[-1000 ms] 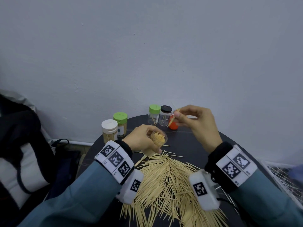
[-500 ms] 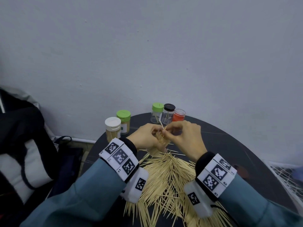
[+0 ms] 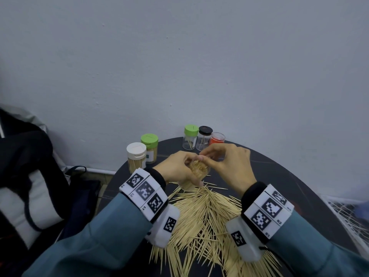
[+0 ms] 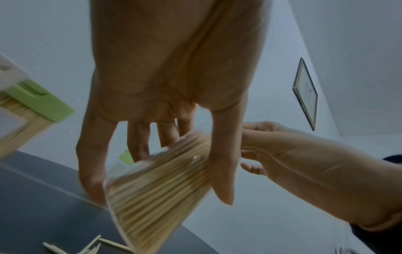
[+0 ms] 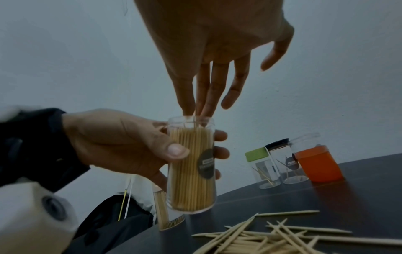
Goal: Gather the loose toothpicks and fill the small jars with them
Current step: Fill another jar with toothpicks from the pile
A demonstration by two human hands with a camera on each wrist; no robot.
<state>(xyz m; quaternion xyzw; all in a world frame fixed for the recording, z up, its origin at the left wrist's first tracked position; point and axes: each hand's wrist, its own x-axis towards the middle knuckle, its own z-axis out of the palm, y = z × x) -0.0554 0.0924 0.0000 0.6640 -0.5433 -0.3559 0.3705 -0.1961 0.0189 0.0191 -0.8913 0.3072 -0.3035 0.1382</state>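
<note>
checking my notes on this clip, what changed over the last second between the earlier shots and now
The right hand came in from near the orange lid to the mouth of the open jar, its fingertips now feeding a toothpick in. The left hand kept its grip on that jar. The capped jars and the loose toothpicks stayed put.

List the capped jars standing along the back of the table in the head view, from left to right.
White-lidded jar → green-lidded jar packed with toothpicks → nearly empty green-lidded jar → black-lidded jar.
</note>
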